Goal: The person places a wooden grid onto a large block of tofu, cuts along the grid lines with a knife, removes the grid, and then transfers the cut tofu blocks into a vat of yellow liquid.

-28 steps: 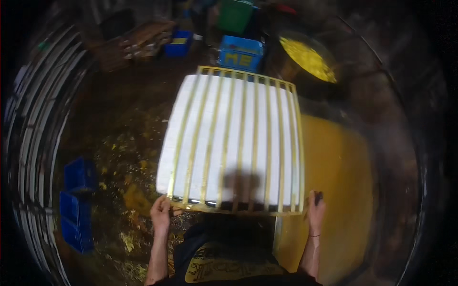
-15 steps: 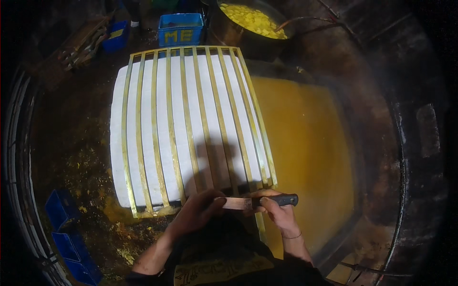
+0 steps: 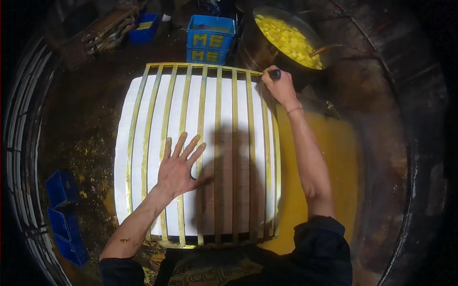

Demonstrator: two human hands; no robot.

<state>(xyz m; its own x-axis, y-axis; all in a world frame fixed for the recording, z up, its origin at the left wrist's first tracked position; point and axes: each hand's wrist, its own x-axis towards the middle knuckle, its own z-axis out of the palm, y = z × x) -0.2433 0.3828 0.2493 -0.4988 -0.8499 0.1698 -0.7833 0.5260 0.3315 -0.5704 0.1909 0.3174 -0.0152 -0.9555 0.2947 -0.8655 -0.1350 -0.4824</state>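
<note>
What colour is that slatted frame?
The slatted frame looks yellow, best seen in the head view.

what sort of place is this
Probably a food-making workshop, though that's a guess: a large round dark vat of yellow cube-like pieces, stacked blue plastic crates, and a yellow slatted frame over a white slab.

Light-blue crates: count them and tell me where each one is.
2. The upper crate is stacked on the lower crate, both beyond the far edge of the slatted frame. Any more behind or beneath them could be hidden.
</note>
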